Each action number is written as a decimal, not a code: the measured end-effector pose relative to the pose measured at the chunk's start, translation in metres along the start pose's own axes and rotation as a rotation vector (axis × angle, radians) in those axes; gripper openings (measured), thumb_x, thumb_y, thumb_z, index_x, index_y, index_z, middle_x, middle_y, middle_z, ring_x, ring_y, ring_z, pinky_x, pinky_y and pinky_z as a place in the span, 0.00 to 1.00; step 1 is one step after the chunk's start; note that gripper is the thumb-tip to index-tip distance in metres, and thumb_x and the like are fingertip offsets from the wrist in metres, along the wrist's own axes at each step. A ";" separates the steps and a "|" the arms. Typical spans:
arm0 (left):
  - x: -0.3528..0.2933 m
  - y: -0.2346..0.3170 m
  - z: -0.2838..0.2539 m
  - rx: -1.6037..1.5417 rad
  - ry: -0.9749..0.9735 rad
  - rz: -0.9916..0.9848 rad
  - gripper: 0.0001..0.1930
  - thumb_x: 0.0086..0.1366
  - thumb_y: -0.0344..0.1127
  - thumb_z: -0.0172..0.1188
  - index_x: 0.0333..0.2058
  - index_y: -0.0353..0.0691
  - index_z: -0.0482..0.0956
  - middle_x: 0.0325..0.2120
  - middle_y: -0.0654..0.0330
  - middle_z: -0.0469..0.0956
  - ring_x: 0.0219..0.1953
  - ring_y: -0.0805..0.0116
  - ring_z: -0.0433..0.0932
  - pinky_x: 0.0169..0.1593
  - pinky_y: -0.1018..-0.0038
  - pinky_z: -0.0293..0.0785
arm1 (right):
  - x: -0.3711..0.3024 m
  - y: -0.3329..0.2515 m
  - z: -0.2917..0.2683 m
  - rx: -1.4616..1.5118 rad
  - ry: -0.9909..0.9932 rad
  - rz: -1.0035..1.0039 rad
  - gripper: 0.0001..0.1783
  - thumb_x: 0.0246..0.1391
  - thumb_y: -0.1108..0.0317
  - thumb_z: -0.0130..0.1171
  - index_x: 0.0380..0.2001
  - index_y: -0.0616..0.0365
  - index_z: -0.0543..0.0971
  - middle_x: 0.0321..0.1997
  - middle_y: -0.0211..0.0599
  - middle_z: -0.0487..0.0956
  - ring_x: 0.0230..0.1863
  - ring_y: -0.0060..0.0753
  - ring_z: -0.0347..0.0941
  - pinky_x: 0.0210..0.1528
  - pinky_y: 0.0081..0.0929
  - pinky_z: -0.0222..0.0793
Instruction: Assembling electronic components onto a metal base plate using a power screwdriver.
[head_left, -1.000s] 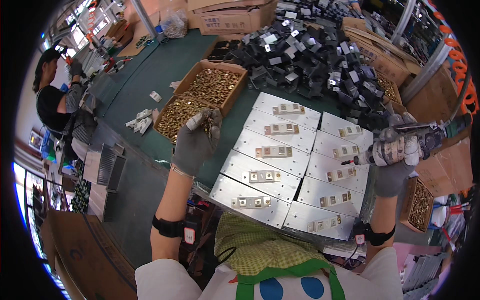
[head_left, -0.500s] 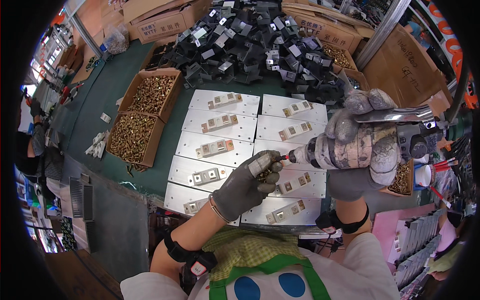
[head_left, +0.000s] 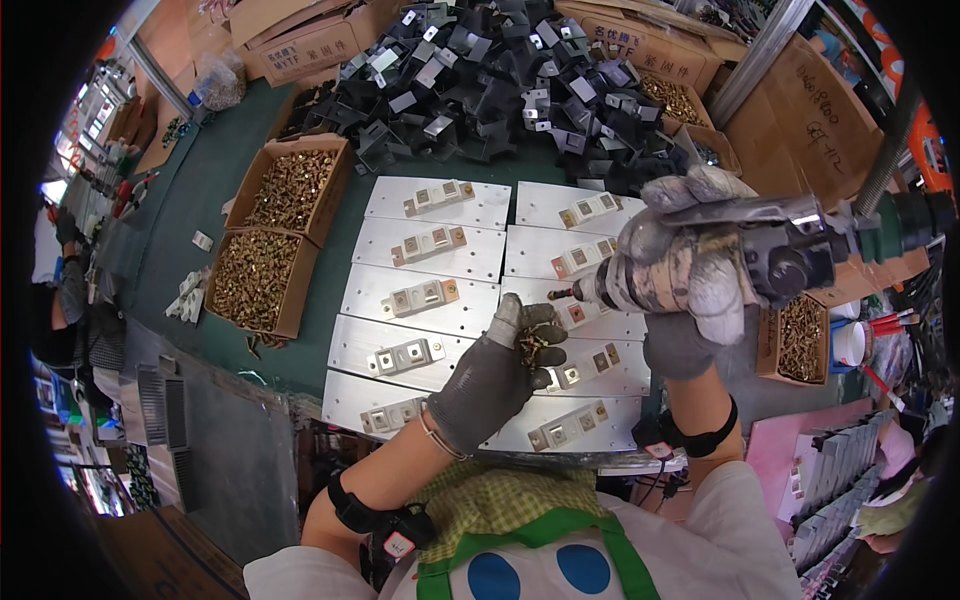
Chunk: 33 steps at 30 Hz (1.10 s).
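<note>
The left hand [head_left: 490,385], at the fastener box [head_left: 255,280] a second ago, is now above the metal plates [head_left: 362,322] by the bench's front edge; its fingertips, at the power tool's [head_left: 655,283] bit half a second ago, have come away.

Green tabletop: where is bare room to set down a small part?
Bare: the green strip between fastener boxes and silvery plates; the wider area left of the farther box. Crowded: the black bracket pile; the plates under the left hand.
</note>
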<state>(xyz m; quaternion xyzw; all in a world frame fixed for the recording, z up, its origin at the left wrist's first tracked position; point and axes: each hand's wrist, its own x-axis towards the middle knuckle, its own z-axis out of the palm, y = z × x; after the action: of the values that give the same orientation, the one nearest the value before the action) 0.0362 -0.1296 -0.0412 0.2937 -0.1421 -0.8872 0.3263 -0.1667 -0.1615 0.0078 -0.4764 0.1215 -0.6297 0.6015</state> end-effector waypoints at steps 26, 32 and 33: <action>-0.016 0.006 -0.039 -0.054 0.038 0.019 0.10 0.61 0.36 0.52 0.39 0.40 0.70 0.28 0.65 0.70 0.24 0.81 0.63 0.23 0.87 0.58 | 0.035 0.070 -0.020 -0.250 0.248 -0.137 0.23 0.42 0.82 0.58 0.44 0.62 0.66 0.40 0.37 0.73 0.40 0.27 0.72 0.42 0.24 0.71; -0.014 -0.004 -0.039 -0.107 0.011 0.063 0.11 0.62 0.40 0.50 0.39 0.41 0.69 0.25 0.67 0.66 0.21 0.80 0.59 0.21 0.88 0.55 | 0.031 0.063 -0.016 -0.747 0.246 -0.385 0.21 0.40 0.79 0.61 0.41 0.62 0.70 0.39 0.36 0.74 0.38 0.25 0.73 0.42 0.21 0.70; -0.012 -0.007 -0.043 -0.144 -0.047 0.044 0.12 0.63 0.41 0.49 0.39 0.40 0.69 0.24 0.67 0.65 0.21 0.81 0.57 0.20 0.88 0.55 | 0.027 0.057 -0.011 -0.630 0.382 -0.284 0.20 0.39 0.79 0.62 0.40 0.61 0.71 0.39 0.35 0.75 0.37 0.24 0.73 0.41 0.21 0.70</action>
<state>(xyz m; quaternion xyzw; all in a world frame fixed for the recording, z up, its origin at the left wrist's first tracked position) 0.0662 -0.1193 -0.0727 0.2454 -0.0919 -0.8943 0.3627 -0.1340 -0.2039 -0.0271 -0.5239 0.3513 -0.7158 0.2995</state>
